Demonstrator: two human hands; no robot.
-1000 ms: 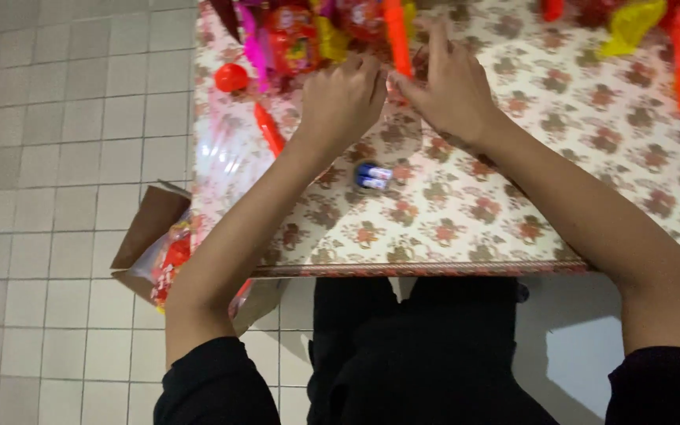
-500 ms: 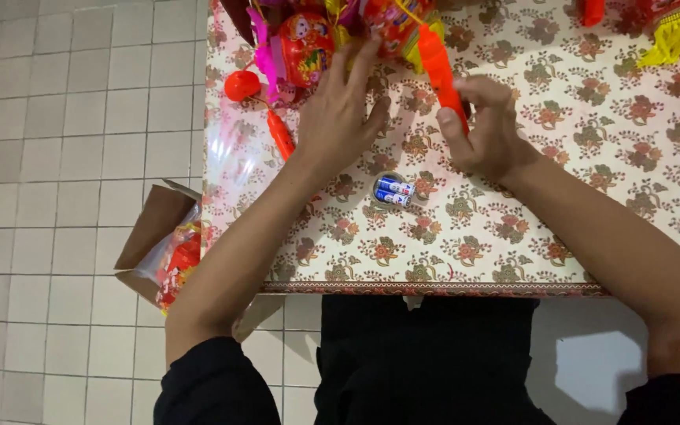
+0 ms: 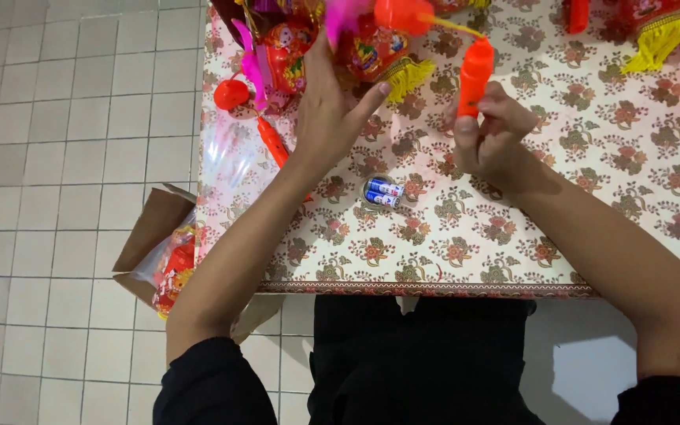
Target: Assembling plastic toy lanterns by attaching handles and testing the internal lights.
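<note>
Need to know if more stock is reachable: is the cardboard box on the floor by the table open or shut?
Open. The cardboard box has its flaps folded outward, and red packaged items show inside.

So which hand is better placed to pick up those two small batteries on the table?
Probably the left hand. It rests open on the toys with nothing gripped, near the batteries. The right hand is about as close, but pinches the orange stick.
</note>
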